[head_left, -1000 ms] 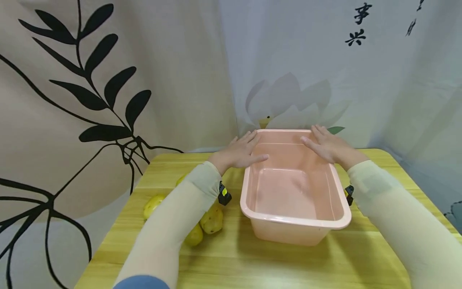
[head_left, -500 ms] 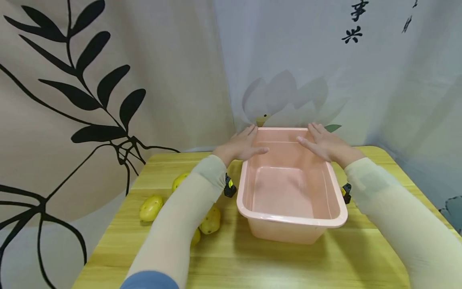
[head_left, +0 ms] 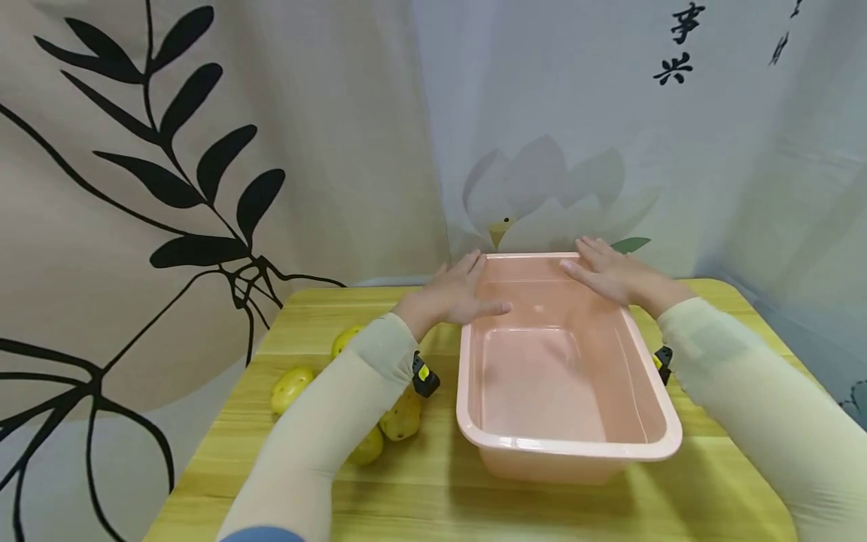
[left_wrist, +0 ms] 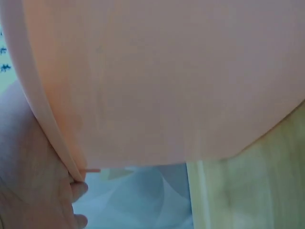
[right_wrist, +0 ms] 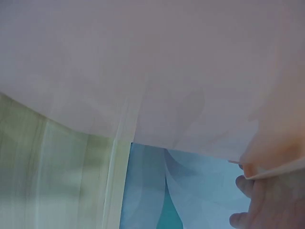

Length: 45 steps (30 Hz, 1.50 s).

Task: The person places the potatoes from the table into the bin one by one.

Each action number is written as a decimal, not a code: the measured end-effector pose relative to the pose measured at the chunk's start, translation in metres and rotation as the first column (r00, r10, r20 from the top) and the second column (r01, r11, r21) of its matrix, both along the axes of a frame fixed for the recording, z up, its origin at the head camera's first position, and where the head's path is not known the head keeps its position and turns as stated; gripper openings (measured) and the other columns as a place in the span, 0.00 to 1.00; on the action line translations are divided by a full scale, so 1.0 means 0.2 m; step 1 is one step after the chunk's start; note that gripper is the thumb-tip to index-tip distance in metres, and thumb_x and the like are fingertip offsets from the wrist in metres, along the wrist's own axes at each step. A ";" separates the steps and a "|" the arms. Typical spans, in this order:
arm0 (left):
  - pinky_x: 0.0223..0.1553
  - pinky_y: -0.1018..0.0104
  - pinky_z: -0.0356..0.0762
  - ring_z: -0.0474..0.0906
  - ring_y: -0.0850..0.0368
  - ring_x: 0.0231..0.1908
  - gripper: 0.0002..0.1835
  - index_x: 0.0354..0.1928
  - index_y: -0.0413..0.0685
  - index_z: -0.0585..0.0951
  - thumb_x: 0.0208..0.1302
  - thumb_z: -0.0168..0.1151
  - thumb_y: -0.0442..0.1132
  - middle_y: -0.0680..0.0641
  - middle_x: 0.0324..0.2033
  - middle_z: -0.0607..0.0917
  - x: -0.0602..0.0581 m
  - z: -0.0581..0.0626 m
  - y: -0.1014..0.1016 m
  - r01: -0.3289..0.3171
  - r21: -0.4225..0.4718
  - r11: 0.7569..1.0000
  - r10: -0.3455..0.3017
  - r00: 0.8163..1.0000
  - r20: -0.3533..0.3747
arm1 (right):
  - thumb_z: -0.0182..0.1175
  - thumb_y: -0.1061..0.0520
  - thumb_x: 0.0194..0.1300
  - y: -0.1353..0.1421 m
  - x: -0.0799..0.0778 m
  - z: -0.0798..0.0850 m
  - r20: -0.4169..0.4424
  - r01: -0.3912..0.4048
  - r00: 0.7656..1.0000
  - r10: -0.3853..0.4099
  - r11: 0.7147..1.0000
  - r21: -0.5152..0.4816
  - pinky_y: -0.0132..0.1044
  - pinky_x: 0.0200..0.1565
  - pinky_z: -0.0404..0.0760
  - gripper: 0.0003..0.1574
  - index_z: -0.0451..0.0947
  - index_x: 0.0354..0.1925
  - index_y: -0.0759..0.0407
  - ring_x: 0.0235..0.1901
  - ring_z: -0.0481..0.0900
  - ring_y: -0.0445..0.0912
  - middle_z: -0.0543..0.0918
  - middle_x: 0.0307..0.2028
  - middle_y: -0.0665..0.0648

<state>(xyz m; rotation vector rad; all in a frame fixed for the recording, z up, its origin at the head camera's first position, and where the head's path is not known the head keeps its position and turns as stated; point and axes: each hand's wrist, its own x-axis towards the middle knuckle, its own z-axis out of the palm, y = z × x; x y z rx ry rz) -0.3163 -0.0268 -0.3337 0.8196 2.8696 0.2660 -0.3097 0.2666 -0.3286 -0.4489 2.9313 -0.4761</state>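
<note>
A pink rectangular plastic basin (head_left: 535, 384) stands on the wooden table in the head view, its inside bare. My left hand (head_left: 454, 292) lies over its far left corner, fingers straight across the rim and thumb pointing inward. At the far right corner, my right hand (head_left: 612, 272) rests on the rim the same way, fingers extended and thumb over the inner wall. Both wrist views look along the outer walls of the basin (left_wrist: 157, 86), with fingertips showing just past the rim.
Several yellow fruits (head_left: 291, 388) lie on the table (head_left: 400, 504) left of the basin, partly hidden by my left sleeve (head_left: 332, 421). A patterned curtain (head_left: 352, 135) hangs behind the table's far edge.
The basin has slid toward me across the table, its near rim now lower in the head view. Both hands stay at its far corners. The fruits have not moved.
</note>
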 end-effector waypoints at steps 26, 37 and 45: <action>0.63 0.44 0.35 0.27 0.57 0.67 0.52 0.71 0.50 0.39 0.53 0.32 0.77 0.48 0.70 0.34 0.27 -0.02 -0.04 -0.054 -0.010 0.999 0.053 0.996 -0.067 | 0.33 0.25 0.62 -0.06 -0.01 -0.04 -0.070 -0.048 0.996 0.053 0.996 0.078 0.67 0.58 0.34 0.48 0.42 0.71 0.48 0.68 0.33 0.55 0.41 0.70 0.58; 0.63 0.42 0.37 0.29 0.56 0.68 0.48 0.71 0.50 0.42 0.58 0.36 0.72 0.48 0.70 0.35 0.27 -0.03 -0.03 -0.073 0.035 0.997 0.075 0.995 -0.064 | 0.34 0.25 0.62 -0.06 -0.01 -0.05 -0.097 -0.096 0.990 0.104 0.992 0.085 0.62 0.61 0.42 0.47 0.48 0.70 0.47 0.68 0.38 0.56 0.47 0.70 0.55; 0.62 0.39 0.38 0.31 0.54 0.68 0.46 0.71 0.53 0.44 0.58 0.31 0.73 0.48 0.70 0.37 0.26 -0.02 -0.06 -0.031 0.054 0.998 0.037 0.995 -0.097 | 0.32 0.26 0.63 -0.07 0.00 -0.04 -0.098 -0.104 0.989 0.113 0.991 0.086 0.62 0.61 0.43 0.45 0.48 0.70 0.46 0.68 0.39 0.55 0.48 0.70 0.55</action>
